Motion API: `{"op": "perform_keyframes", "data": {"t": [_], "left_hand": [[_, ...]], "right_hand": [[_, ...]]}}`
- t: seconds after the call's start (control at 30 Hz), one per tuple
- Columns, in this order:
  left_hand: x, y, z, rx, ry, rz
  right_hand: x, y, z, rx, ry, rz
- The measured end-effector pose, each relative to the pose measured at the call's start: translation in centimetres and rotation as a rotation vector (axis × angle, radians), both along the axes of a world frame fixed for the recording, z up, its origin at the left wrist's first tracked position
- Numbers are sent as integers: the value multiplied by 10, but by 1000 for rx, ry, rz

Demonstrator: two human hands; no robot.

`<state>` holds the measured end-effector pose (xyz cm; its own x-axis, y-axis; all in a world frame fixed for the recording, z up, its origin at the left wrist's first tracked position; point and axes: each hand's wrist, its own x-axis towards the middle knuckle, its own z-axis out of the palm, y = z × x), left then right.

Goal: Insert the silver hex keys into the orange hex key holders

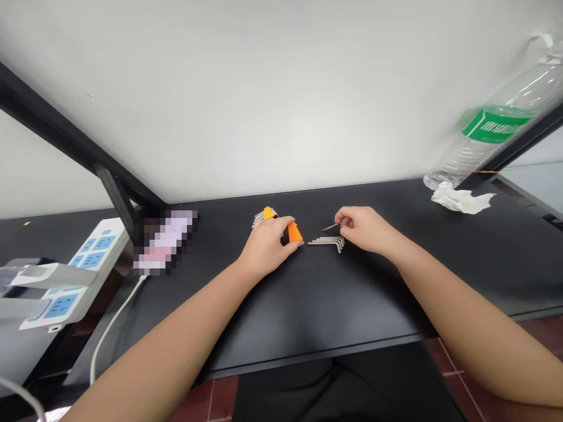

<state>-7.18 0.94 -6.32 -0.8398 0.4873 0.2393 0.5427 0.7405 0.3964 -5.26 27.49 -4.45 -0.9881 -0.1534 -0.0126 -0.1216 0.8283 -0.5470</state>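
My left hand (pixel 266 245) is closed around an orange hex-key holder (pixel 294 232) resting on the black table (pixel 308 293); several silver keys stick out of the holder's far end (pixel 259 217). My right hand (pixel 363 228) pinches one thin hex key (pixel 331 227) between thumb and fingers, held just above the table. Right beside that hand lies a small row of loose L-shaped hex keys (pixel 328 241), flat on the table between my two hands.
A clear plastic water bottle (pixel 488 129) with a green label stands at the back right, with crumpled white tissue (pixel 461 199) at its foot. A white power strip (pixel 74 272) with a cable (pixel 109 328) lies at the left. A white wall stands behind the table.
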Motion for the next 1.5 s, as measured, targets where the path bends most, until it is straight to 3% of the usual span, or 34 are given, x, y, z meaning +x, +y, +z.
{"op": "perform_keyframes", "data": {"t": [0.17, 0.33, 0.57, 0.67, 0.87, 1.0, 1.27, 1.4, 1.5], "left_hand": [[-1, -1, 0, 19, -33, 1], [0, -3, -2, 35, -7, -9], [0, -3, 0, 39, -28, -2], [2, -2, -1, 57, -20, -20], [14, 8, -2, 117, 38, -160], [18, 13, 1, 122, 40, -171], [13, 11, 2, -39, 55, -97], [7, 8, 1, -83, 73, -66], [5, 6, 1, -86, 46, -53]], "right_hand": [[-6, 15, 1, 291, 4, 138], [4, 3, 6, 272, -22, 259], [10, 3, 7, 258, -9, 264], [9, 1, 5, 183, 101, 215], [14, -29, 0, -295, 180, 248], [18, -45, -3, -439, 154, 248], [14, -42, -7, -436, 76, 119], [5, -23, -2, -404, -20, -2], [-1, -3, 5, -261, -38, -39]]}}
